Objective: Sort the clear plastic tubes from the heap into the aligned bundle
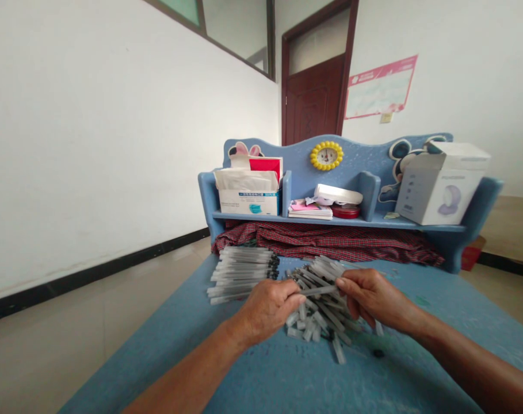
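L hand (265,310) is pinching one end of a single clear plastic tube (318,291) btwn thumb & fingers, R hand (373,296) is gripping the other end w/ its fingertips, so both hands are closed on the same tube, holding it roughly level just above a loose heap of clear plastic tubes w/ dark tips (317,310). Heap is lying on blue worktop (136,374) right under the hands, tubes crossing at all angles. Just left of L hand, a neat bundle of similar tubes (239,275) is lying side by side, black ends pointing right, not touching heap. Small black piece (378,353) is sitting on worktop near heap, R side. Further back, red plaid cloth (325,244) is lying bunched under a light blue shelf unit (365,161), which is carrying a white & blue carton w/ papers sticking out (248,198), notebooks (309,210), a round red tin (345,211) & a white cardboard box (440,190)
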The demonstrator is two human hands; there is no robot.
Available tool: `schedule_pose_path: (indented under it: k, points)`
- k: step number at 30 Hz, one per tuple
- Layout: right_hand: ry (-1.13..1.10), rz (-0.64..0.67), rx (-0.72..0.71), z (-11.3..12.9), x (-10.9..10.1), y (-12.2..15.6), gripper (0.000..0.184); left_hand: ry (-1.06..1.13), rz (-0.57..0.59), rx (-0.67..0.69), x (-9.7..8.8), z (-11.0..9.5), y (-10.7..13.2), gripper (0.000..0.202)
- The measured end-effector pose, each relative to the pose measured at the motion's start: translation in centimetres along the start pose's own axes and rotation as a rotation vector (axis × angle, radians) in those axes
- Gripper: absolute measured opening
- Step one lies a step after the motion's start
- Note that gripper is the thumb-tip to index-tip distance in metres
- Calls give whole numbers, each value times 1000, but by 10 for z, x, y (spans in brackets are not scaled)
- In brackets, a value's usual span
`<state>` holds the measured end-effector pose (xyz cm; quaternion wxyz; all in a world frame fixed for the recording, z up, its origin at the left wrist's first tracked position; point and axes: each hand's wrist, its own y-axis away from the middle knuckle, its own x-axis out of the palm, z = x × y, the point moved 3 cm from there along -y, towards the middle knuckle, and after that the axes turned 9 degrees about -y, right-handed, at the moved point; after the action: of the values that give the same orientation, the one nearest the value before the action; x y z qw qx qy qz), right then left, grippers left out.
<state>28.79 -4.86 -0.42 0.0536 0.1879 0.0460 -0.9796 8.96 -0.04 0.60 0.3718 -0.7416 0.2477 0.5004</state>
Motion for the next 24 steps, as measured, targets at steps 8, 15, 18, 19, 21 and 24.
schedule_pose_path:
  k: [8, 15, 18, 19, 21, 24]
  points:
    - [-68, 33, 25, -1, 2, 0, 32, 3, 14, -20, 5, 5, -1, 26]
    - [-33, 22, 41, 0, 3, 1, 31, 95, 30, -29, 4, 4, -2, 26]
    - [-117, 39, 49, 0, 0, 1, 21, 186, 70, -73, 3, 5, -2, 28]
    - [-144, 34, 40, -1, -2, 0, 19, 218, 81, -92, 3, 6, -2, 28]
    - [-194, -11, 5, -1, -6, -1, 18, 262, 92, -127, 2, 6, -2, 28]
    - [-262, -116, -65, -1, -10, -4, 20, 265, 95, -143, 1, 6, -2, 28]
